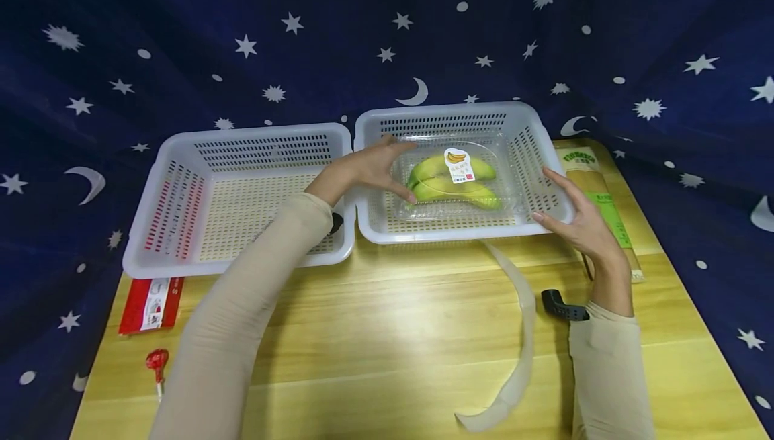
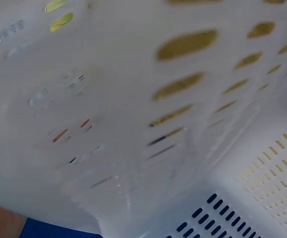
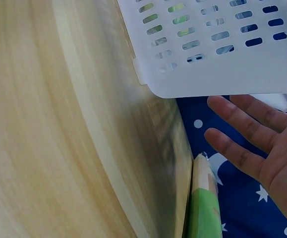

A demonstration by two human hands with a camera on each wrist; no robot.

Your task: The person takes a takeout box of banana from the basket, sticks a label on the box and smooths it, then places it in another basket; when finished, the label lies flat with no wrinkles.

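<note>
A clear plastic box of bananas (image 1: 462, 181) with a banana sticker lies inside the right white basket (image 1: 447, 230). My left hand (image 1: 377, 166) reaches over that basket's left side, thumb and fingers spread at the left end of the box. In the left wrist view, slotted white basket walls fill most of the picture and hide the fingers. My right hand (image 1: 583, 225) is at the basket's right end, index fingertip and thumb tip right at the rim. The right wrist view has its other fingers (image 3: 237, 151) extended outside the slotted wall.
A second white basket (image 1: 242, 269) stands at left, beside a red packet (image 1: 151, 305) and a red lollipop (image 1: 157, 359). A green-and-tan package (image 1: 607, 208) lies right of the right basket. A pale strip (image 1: 525, 332) curves across the wooden table (image 1: 375, 359).
</note>
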